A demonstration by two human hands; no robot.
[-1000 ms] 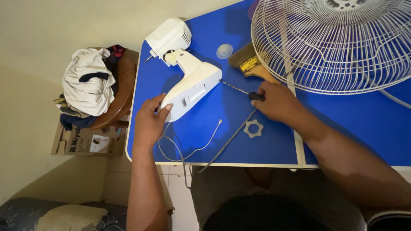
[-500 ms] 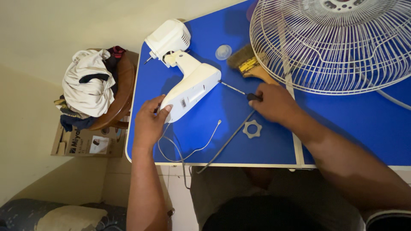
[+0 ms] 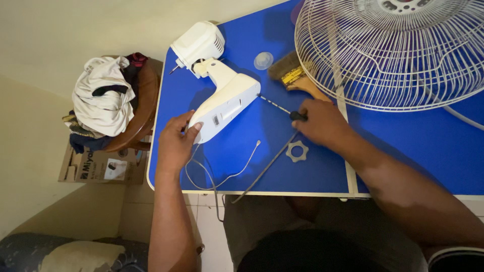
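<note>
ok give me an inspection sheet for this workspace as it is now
surface: blue table with a pale edge.
job's things: white fan body lying on its side, motor housing at the far end; screwdriver with its tip at the body.
clutter: wire fan guard, paint brush, small clear cap, grey star-shaped nut.
grippers: left hand steadies the fan body's near end; right hand grips the screwdriver handle.
cables: white cord looping off the near table edge; thin grey rod or cable beside it.
surroundings: wooden chair piled with clothes, cardboard box beneath.
</note>
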